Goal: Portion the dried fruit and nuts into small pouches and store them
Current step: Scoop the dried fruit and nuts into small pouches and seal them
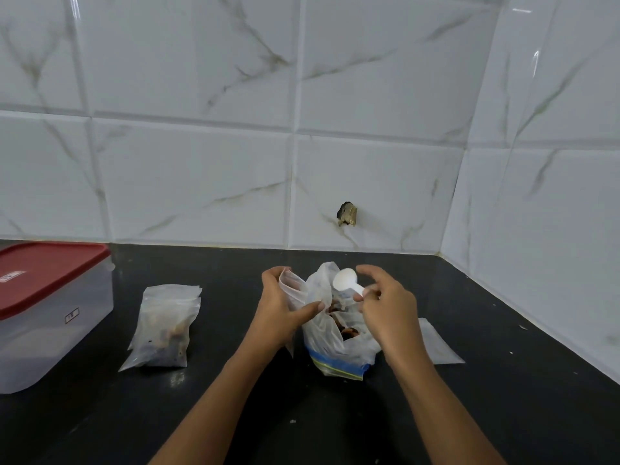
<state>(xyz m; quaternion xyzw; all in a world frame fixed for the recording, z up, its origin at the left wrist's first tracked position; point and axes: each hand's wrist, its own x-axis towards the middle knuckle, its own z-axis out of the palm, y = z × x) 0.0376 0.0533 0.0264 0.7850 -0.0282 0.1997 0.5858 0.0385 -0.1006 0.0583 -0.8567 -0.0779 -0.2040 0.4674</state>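
On the black counter stands a large clear bag (332, 347) with a blue zip strip, holding dark dried fruit and nuts. My left hand (281, 307) grips a small clear pouch (291, 286) upright just left of the big bag. My right hand (385, 303) pinches the handle of a white plastic scoop (345, 280), its bowl raised above the big bag's mouth. A pile of filled small pouches (164, 327) lies to the left. Whether the scoop holds anything cannot be seen.
A clear plastic box with a red lid (47, 307) sits at the far left. Flat empty pouches (436, 344) lie right of the big bag, behind my right wrist. Tiled walls close the counter at the back and right.
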